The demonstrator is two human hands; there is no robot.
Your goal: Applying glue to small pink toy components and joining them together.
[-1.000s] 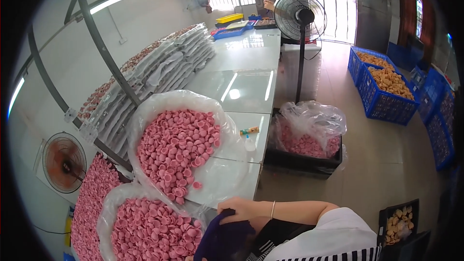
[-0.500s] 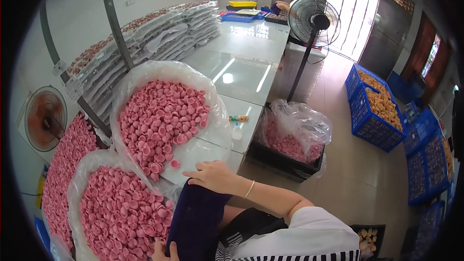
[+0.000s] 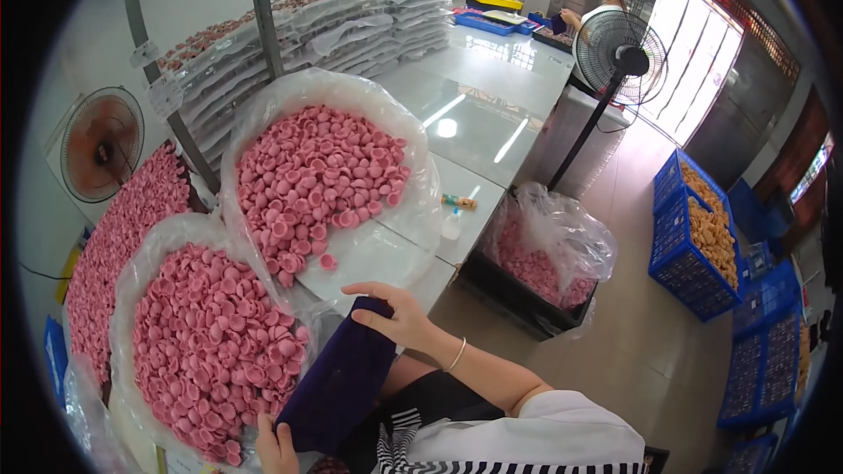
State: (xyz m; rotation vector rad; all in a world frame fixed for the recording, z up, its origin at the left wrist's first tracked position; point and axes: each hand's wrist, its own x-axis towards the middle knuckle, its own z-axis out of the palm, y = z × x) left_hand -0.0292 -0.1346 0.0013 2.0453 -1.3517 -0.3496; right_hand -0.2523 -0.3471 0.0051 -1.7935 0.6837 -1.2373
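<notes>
A dark purple folded cloth (image 3: 338,377) stretches between my two hands above my lap. My right hand (image 3: 391,314), with a light bangle on its wrist, grips the cloth's far end, thumb on top. My left hand (image 3: 274,446) pinches its near end at the lower edge of the view. Just left of the cloth lies a plastic-lined heap of small pink cup-shaped pieces (image 3: 206,351). Beyond it, a second clear bag (image 3: 413,145) lies spread on the table with more pink pieces (image 3: 320,180), a few spilling toward my right hand.
A small white bottle (image 3: 450,225) and a printed tube (image 3: 458,202) lie on the white table (image 3: 492,123). Right of it stand a black crate (image 3: 536,316), a standing fan (image 3: 628,61) and blue crates (image 3: 694,272). Stacked trays (image 3: 325,44) line the wall; another person works at the far end.
My view has shifted, so the surroundings sit further right. The cloth is tilted more and pulled straighter between my hands; both hands keep their hold.
</notes>
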